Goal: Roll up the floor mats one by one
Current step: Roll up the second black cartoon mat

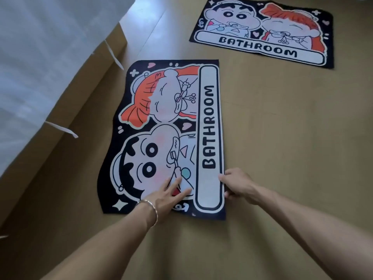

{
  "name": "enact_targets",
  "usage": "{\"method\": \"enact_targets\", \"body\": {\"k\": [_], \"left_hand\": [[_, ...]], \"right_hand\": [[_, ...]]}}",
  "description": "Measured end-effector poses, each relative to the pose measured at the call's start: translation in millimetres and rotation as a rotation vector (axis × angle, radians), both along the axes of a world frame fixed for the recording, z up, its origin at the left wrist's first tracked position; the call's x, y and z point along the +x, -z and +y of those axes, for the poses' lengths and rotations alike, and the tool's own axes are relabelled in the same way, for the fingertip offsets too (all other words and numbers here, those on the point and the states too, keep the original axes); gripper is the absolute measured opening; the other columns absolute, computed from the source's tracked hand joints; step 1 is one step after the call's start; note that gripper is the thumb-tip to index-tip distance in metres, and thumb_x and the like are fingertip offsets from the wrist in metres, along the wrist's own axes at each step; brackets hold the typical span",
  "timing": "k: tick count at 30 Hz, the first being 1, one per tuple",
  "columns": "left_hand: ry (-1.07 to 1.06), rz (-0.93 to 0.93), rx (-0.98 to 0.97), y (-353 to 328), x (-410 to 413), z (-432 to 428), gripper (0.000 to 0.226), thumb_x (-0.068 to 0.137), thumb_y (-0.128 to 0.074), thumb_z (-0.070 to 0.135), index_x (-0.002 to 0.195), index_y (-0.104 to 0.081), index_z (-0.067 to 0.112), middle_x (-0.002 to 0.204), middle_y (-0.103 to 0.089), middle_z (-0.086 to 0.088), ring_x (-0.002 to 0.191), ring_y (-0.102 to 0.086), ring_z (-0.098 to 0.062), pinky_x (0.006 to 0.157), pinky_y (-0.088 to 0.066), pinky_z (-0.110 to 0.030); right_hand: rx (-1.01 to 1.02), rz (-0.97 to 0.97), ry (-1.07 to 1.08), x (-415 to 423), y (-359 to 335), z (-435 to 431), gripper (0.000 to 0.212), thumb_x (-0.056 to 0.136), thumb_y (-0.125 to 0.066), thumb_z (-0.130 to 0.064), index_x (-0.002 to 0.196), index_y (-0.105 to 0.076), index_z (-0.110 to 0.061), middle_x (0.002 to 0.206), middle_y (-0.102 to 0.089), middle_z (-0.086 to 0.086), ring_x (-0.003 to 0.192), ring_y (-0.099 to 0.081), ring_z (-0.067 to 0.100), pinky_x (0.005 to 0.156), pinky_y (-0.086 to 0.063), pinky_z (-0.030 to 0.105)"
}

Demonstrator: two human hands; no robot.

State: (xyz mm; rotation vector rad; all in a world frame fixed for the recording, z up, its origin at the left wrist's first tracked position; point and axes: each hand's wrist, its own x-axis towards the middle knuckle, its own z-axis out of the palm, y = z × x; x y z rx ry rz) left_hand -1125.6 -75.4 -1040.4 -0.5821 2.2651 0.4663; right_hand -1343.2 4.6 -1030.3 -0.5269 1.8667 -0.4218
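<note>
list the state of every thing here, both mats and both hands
near mat, flat on the floor, not rolled yet
far mat, flat on the floor, untouched
left hand, fingers straight, pressing on the near mat
right hand, fingers pinching the near mat's right edge
bracelet, on the left wrist

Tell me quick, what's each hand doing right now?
Left hand: open, fingers flat on the near mat.
Right hand: gripping the near mat's right edge.
</note>
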Motion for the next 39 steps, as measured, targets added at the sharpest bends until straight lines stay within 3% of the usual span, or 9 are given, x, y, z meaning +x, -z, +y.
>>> {"method": "enact_targets", "body": {"k": [7, 12, 19, 22, 25, 28, 32, 35, 39], "left_hand": [[0.128, 0.195, 0.016, 6, -61, 27, 0.051, 0.096, -0.038, 0.008, 0.145, -0.027, 0.020, 0.155, -0.010, -0.006, 0.144, -0.008, -0.024, 0.106, -0.038, -0.039], [0.165, 0.233, -0.030, 16, -79, 53, 0.038, 0.091, -0.045, 0.011, 0.130, -0.044, 0.014, 0.141, -0.031, -0.007, 0.131, -0.025, -0.023, 0.088, -0.049, -0.042], [0.145, 0.249, -0.145, 21, -41, 52, 0.065, 0.084, -0.051, 0.006, 0.138, -0.020, 0.024, 0.137, -0.023, -0.004, 0.130, -0.024, -0.023, 0.090, -0.048, -0.040], [0.121, 0.304, -0.177, 22, -20, 35, 0.054, 0.081, -0.055, 0.007, 0.130, -0.037, 0.022, 0.131, -0.035, -0.002, 0.123, -0.037, -0.022, 0.084, -0.050, -0.033], [0.144, 0.325, -0.185, 19, -18, 22, 0.026, 0.075, -0.069, 0.016, 0.099, -0.062, 0.020, 0.098, -0.058, 0.000, 0.086, -0.055, -0.018, 0.057, -0.051, -0.028], [0.060, 0.261, -0.076, 17, -26, 14, 0.023, 0.097, -0.041, 0.027, 0.106, -0.061, 0.020, 0.103, -0.059, 0.003, 0.096, -0.054, -0.017, 0.072, -0.048, -0.032], [-0.029, 0.279, -0.019, 16, -43, 5, 0.023, 0.099, -0.039, 0.031, 0.116, -0.054, 0.024, 0.103, -0.066, 0.003, 0.093, -0.059, -0.019, 0.071, -0.040, -0.027], [-0.013, 0.279, -0.029, 16, -50, 9, 0.025, 0.100, -0.039, 0.030, 0.125, -0.040, 0.026, 0.103, -0.066, 0.000, 0.085, -0.058, -0.021, 0.067, -0.040, -0.028], [0.181, 0.313, -0.137, 19, -47, 12, 0.023, 0.094, -0.046, 0.020, 0.116, -0.052, 0.026, 0.099, -0.056, 0.000, 0.089, -0.055, -0.019, 0.060, -0.032, -0.029]], "right_hand": [[0.106, 0.330, -0.013, -77, -5, 56, 0.026, 0.093, -0.048, -0.023, 0.081, -0.064, -0.007, 0.072, -0.068, 0.009, 0.070, -0.067, 0.027, 0.064, -0.050, 0.031], [0.111, 0.620, -0.237, -77, -9, 83, 0.043, 0.095, -0.052, -0.035, 0.131, -0.042, -0.013, 0.133, -0.043, 0.008, 0.110, -0.054, 0.028, 0.093, -0.046, 0.043], [-0.076, 0.435, -0.913, 17, 5, 63, 0.053, 0.087, -0.061, -0.050, 0.122, -0.048, -0.013, 0.123, -0.045, 0.006, 0.109, -0.052, 0.026, 0.087, -0.045, 0.038], [-0.088, 0.491, -0.939, 30, 16, 67, 0.045, 0.092, -0.056, -0.040, 0.121, -0.044, -0.008, 0.121, -0.044, 0.010, 0.109, -0.049, 0.028, 0.086, -0.045, 0.041], [-0.141, 0.511, -0.937, 25, 23, 68, 0.026, 0.098, -0.045, -0.028, 0.116, -0.047, -0.009, 0.118, -0.046, 0.011, 0.102, -0.049, 0.028, 0.077, -0.046, 0.040], [-0.156, 0.528, -0.922, 24, 30, 69, 0.017, 0.098, -0.041, -0.016, 0.111, -0.050, -0.010, 0.110, -0.047, 0.009, 0.096, -0.050, 0.026, 0.069, -0.040, 0.035], [-0.153, 0.562, -0.826, 20, 22, 73, 0.010, 0.098, -0.035, -0.011, 0.105, -0.042, -0.013, 0.078, -0.043, 0.000, 0.071, -0.042, 0.024, 0.065, -0.038, 0.035], [-0.207, 0.633, -0.876, 12, 17, 76, 0.019, 0.088, -0.042, 0.000, 0.100, -0.038, -0.015, 0.066, -0.029, -0.003, 0.060, -0.032, 0.022, 0.060, -0.033, 0.034], [-0.329, 0.805, -1.016, 10, 23, 80, 0.030, 0.058, -0.079, -0.004, 0.077, -0.059, -0.015, 0.065, -0.049, 0.000, 0.051, -0.032, 0.019, 0.044, -0.024, 0.028]]}}
